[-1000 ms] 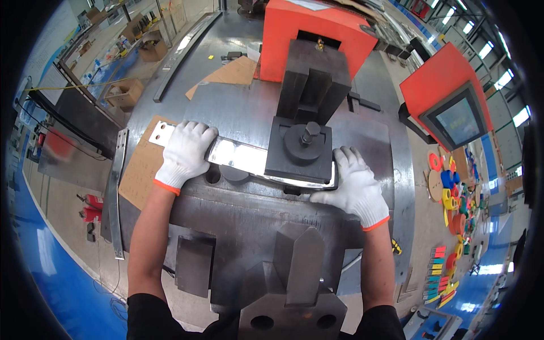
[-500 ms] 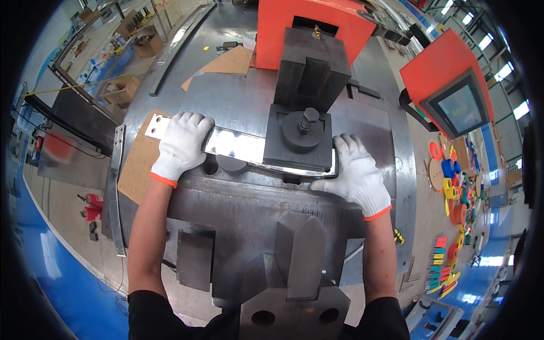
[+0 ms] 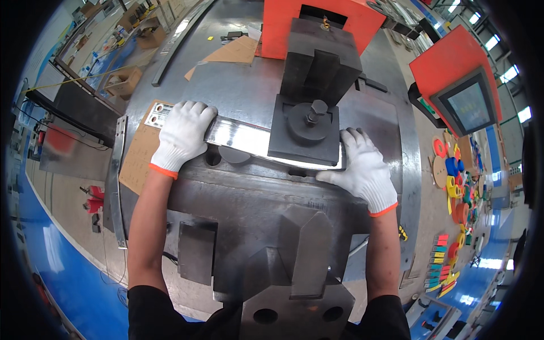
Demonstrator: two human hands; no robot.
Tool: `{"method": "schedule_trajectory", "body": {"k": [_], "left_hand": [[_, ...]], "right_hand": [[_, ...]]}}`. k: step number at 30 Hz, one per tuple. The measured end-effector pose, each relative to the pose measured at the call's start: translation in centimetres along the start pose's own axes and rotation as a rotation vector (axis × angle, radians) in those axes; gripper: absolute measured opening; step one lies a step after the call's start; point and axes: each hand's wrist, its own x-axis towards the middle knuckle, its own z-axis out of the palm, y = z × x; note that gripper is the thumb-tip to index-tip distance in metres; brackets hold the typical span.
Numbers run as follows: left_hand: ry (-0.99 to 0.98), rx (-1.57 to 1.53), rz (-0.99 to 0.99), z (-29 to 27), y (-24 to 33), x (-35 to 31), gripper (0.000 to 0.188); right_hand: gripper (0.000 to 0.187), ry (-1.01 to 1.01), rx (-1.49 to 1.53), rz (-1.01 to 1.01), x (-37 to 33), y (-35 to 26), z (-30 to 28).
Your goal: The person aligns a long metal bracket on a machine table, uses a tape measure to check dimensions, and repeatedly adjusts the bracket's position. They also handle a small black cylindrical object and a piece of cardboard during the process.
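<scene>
A long shiny metal bar with holes at its left end lies across the machine bed, partly hidden beneath a square black die block. My left hand, in a white knit glove with an orange cuff, is closed over the bar near its holed end. At the bar's right end, my right hand, gloved alike, has its fingers round the far side and its thumb along the near side. A bolt stands on a round disc on top of the die block. A tall dark block rises just behind.
A red machine housing stands behind the blocks, with a red-framed control screen at right. In front of me is a pointed steel block. Brown board lies at left beside a narrow metal strip. Colourful tape rolls lie at right.
The view has shifted slightly, so the machine appears a little higher and further right. Both hands keep their places on the bar, with no clear movement of it.
</scene>
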Motion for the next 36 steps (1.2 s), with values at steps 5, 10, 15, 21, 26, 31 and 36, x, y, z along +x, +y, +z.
{"method": "schedule_trajectory", "body": {"k": [5, 10, 15, 21, 26, 31, 36], "left_hand": [[-0.013, 0.006, -0.002, -0.2, 0.1, 0.0, 0.051], [0.010, -0.013, 0.011, -0.5, 0.0, -0.2, 0.049], [0.018, -0.047, 0.012, -0.9, 0.0, -0.5, 0.052], [0.017, -0.056, 0.041, -0.6, -0.4, -0.4, 0.051], [-0.148, 0.059, 0.024, -1.1, -0.4, 1.6, 0.048], [-0.223, 0.121, 0.025, -0.5, -1.5, 3.7, 0.055], [-0.237, 0.120, 0.032, -0.1, -1.8, 4.3, 0.056]], "right_hand": [[0.113, -0.012, 0.016, 0.009, 0.1, -0.3, -0.3], [0.111, 0.014, 0.056, 0.003, 0.0, -0.7, -0.8], [0.099, 0.088, 0.176, -0.029, -0.3, 0.4, 0.4], [0.081, 0.099, 0.194, -0.001, 0.0, 0.4, -0.4], [0.071, 0.147, 0.072, 0.000, 0.5, -0.2, -1.2], [0.067, 0.166, 0.167, 0.031, 0.9, -0.1, -0.5], [0.066, 0.176, 0.217, 0.108, 0.9, -0.5, -0.2]]}}
